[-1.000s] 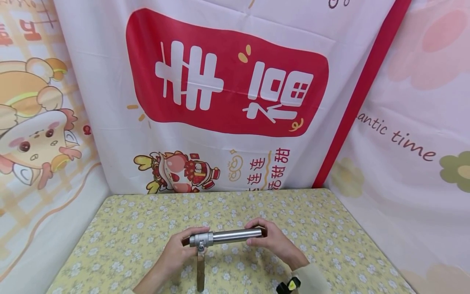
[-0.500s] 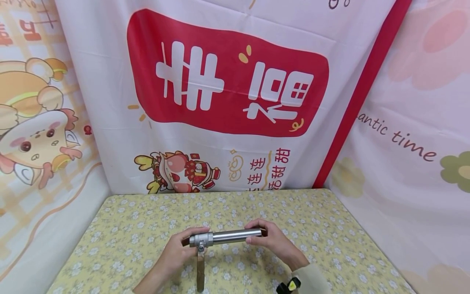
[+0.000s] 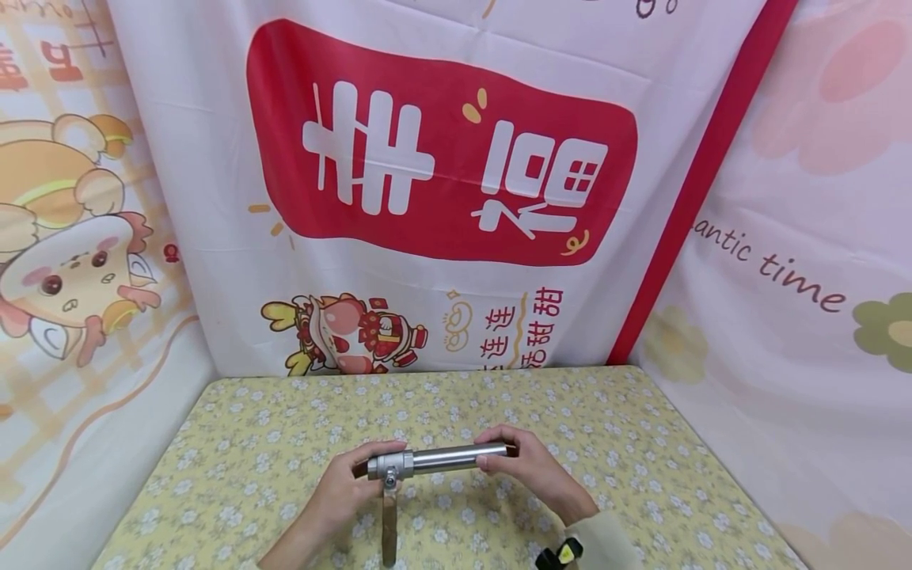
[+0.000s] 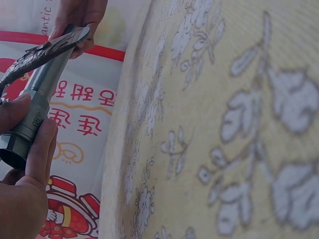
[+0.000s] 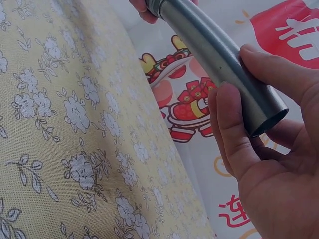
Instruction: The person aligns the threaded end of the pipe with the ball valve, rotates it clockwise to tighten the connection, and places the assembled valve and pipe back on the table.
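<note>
A metal ball valve (image 3: 389,465) is joined to a straight steel pipe (image 3: 456,457), and both are held up over the table. My left hand (image 3: 349,479) grips the valve body between thumb and fingers at the left end. The valve's long lever handle (image 3: 389,529), wrapped in something brownish, points toward me. At the other end my right hand (image 3: 523,463) holds the pipe, thumb on one side and fingers on the other. In the right wrist view the pipe's open end (image 5: 269,122) shows hollow near the palm. Lettering marks the valve body (image 4: 31,117) in the left wrist view.
A yellow floral cloth covers the table (image 3: 299,412). Printed fabric hangs at the back (image 3: 456,277) and along the left (image 3: 64,396) and right sides (image 3: 769,380). A black item with a yellow patch (image 3: 559,554) sits by my right sleeve.
</note>
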Available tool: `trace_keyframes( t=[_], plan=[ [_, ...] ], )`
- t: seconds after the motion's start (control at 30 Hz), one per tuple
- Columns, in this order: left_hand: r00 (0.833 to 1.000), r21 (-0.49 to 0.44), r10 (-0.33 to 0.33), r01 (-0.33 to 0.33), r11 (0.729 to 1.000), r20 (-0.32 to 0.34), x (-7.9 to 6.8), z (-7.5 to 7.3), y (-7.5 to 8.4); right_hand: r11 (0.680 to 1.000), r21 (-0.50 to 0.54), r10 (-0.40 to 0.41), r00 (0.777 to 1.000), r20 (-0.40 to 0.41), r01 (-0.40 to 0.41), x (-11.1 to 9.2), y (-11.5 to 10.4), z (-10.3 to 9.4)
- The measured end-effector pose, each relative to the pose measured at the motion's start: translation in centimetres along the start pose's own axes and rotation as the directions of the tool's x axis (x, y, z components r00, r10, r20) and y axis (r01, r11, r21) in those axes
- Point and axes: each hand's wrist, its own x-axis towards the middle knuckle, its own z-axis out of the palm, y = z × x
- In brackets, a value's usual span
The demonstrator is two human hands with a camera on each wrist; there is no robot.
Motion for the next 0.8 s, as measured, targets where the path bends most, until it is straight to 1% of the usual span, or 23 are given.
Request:
trace_keyframes(
  t=[0.43, 0.67, 0.8],
  plan=[
    [1.000, 0.008, 0.009, -0.009, 1.000, 0.001, -0.07, 0.08, 0.12, 1.000, -0.012, -0.004, 1.000, -0.023, 0.004, 0.02, -0.09, 0.17],
    [1.000, -0.023, -0.006, 0.006, 1.000, 0.008, -0.08, 0.18, 0.15, 1.000, -0.017, -0.014, 1.000, -0.025, 0.014, -0.16, -0.11, 0.11],
    [1.000, -0.014, 0.002, -0.002, 1.000, 0.003, -0.04, 0.23, 0.19, 1.000, -0.013, -0.023, 0.999, -0.037, 0.023, -0.20, -0.14, 0.09]
  ],
)
